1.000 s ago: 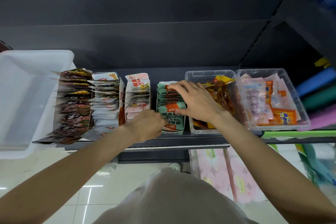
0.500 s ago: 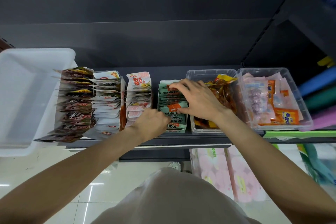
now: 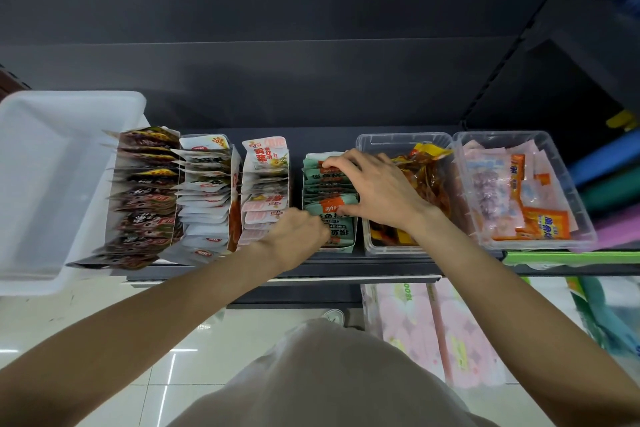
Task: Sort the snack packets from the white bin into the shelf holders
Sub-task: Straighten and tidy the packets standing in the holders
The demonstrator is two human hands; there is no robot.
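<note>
**Sorting nearly done: both hands settle the green packets in their holder**

The white bin (image 3: 52, 184) sits at the left end of the shelf (image 3: 311, 269), and what shows of its inside looks bare, so the sorting appears close to finished; its near corner is partly hidden behind the first holder, so a last packet there cannot be ruled out.

Along the shelf the holders stand filled. Next to the bin is a row of dark brown packets (image 3: 145, 198), then white packets (image 3: 207, 198), then pink-and-white packets (image 3: 265, 191). Right of these stands the holder of green packets (image 3: 329, 184), where the work is now. Further right are two clear tubs: one with reddish-brown snacks (image 3: 429, 184), one with pale pink and orange packets (image 3: 519, 198).

The right hand (image 3: 377, 189) is spread over the green row, fingertips on the rear packets and thumb against a packet near the front, as if spanning the stack to press it together. The left hand (image 3: 294, 236) is curled at the holder's near left corner, its fingers touching the front green packets; whether it pinches one or only steadies the holder cannot be told from this angle.

What seems left is squaring up this green row, then checking the bin for leftovers.
</note>
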